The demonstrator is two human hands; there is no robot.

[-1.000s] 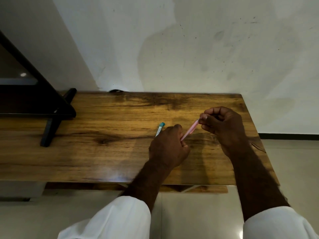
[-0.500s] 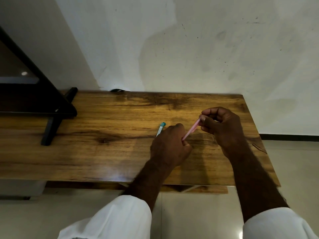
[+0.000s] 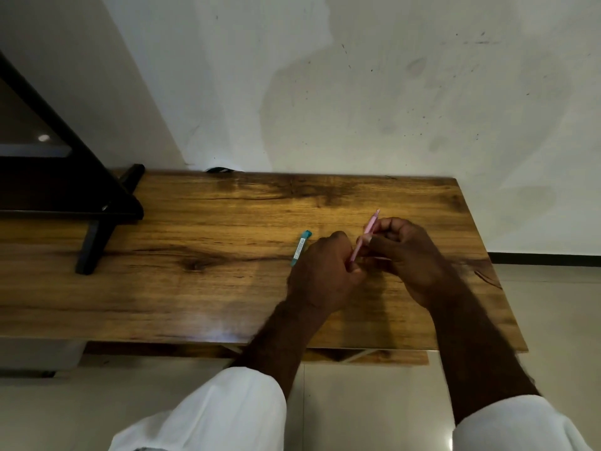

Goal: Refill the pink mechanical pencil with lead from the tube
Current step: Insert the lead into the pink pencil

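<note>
The pink mechanical pencil (image 3: 370, 225) is held tilted above the table (image 3: 195, 222). Its lower end is gripped in the curled fingers of the left hand (image 3: 325, 275) and its middle is pinched by the fingers of the right hand (image 3: 411, 255). The lead tube (image 3: 300, 247) lies untouched on the table, just beside the left hand. The pencil is judged to be at the opening step; whether any part is loosened cannot be told. Next, one hand must be freed for the tube
</note>
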